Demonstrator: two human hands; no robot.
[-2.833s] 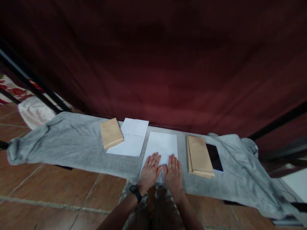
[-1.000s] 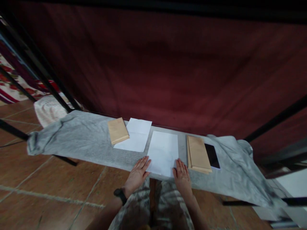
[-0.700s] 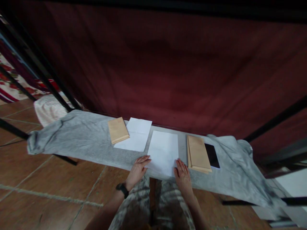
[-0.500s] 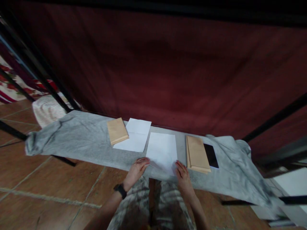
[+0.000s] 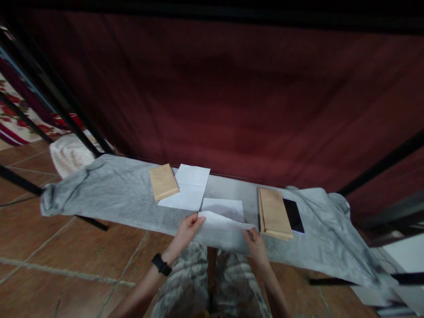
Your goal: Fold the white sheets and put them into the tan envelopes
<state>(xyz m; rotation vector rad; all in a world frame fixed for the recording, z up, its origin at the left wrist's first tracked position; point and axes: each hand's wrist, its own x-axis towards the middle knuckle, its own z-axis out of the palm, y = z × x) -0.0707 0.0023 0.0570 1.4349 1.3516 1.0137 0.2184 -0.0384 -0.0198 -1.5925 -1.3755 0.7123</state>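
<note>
The white paper [image 5: 222, 221] has lifted nearest us, our left hand [image 5: 186, 230] and right hand [image 5: 257, 245] pinching its corners by the front edge of the grey cloth [image 5: 109, 190].

Dim, diffuse light leaves a red curtain [image 5: 225, 110] darkening to near black toward the top, while the left white sheet [image 5: 192, 186] shows bright. Soft shadow crosses the middle sheet [image 5: 227, 207]; wide-angle distortion stretches the edges, with blur at lower right.

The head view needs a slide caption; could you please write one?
Left hand and right hand hold a white sheet, one edge raised.
</note>
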